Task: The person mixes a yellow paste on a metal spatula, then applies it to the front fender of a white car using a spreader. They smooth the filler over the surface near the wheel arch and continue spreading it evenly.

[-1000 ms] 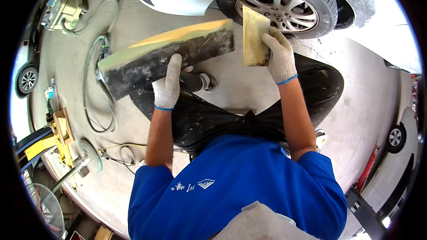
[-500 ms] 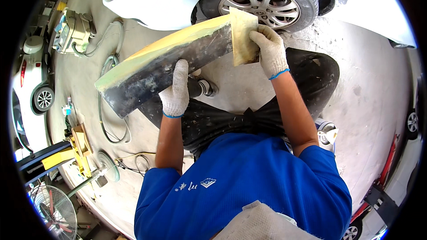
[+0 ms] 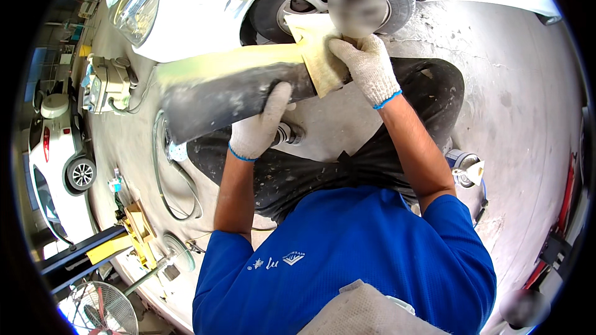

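Both of my hands wear pale knitted gloves with blue cuffs. My left hand (image 3: 264,123) grips the lower edge of a long dark panel (image 3: 214,100), thumb lying across its face. Yellow-green, putty-like material covers the panel's upper side, and its left end is blurred. At the panel's right end, my right hand (image 3: 370,69) pinches a creased yellow sheet that looks like sandpaper (image 3: 321,56). The sheet lies over that end and hangs down past its lower edge. My right fingertips are partly hidden behind the sheet.
Ahead stands a white car (image 3: 198,9) with its front wheel (image 3: 273,6) close beyond the panel. A hose (image 3: 162,177) loops on the floor at left, near a boxy machine (image 3: 107,87). A fan (image 3: 102,310) stands lower left; a can (image 3: 462,162) sits by my right elbow.
The panel has tilted closer to level, and its left end has shifted right and blurred. Both hands keep their holds. The view has turned, so the surroundings sit differently.
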Motion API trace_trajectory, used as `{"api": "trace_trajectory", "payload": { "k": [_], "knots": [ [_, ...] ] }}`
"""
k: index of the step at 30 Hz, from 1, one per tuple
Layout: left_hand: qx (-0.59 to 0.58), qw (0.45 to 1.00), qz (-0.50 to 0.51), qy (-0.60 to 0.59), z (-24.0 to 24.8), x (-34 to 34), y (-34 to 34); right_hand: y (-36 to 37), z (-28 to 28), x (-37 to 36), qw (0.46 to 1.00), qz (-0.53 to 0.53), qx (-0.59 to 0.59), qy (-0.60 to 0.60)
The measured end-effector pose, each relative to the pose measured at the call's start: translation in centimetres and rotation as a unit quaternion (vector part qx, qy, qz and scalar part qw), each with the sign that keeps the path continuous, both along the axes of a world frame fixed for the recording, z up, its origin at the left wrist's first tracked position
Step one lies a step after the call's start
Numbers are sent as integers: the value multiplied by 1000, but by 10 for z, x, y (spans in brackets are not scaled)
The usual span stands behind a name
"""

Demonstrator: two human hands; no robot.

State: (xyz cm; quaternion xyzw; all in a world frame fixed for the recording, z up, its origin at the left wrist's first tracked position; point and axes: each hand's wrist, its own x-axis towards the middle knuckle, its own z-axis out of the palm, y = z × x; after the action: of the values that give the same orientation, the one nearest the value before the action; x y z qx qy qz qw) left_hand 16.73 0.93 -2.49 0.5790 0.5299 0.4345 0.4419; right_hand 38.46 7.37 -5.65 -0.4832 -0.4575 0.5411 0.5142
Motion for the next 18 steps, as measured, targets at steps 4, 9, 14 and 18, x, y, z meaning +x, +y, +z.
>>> {"api": "trace_trajectory", "payload": {
  "k": [4, 9, 14, 18],
  "knots": [
    [-84, 978, -114, 153, 16, 16, 15, -2, 11, 12, 999, -7, 29, -29],
    [81, 938, -226, 249, -12, 23, 21, -4, 14, 10, 996, 4, 70, 53],
    [-142, 917, -265, 263, -49, 27, 14, 2, 29, 28, 994, -44, 66, 79],
    [-158, 950, -102, 250, -99, -3, -10, 60, 35, 87, 975, -157, 150, 46]
  ]
}}
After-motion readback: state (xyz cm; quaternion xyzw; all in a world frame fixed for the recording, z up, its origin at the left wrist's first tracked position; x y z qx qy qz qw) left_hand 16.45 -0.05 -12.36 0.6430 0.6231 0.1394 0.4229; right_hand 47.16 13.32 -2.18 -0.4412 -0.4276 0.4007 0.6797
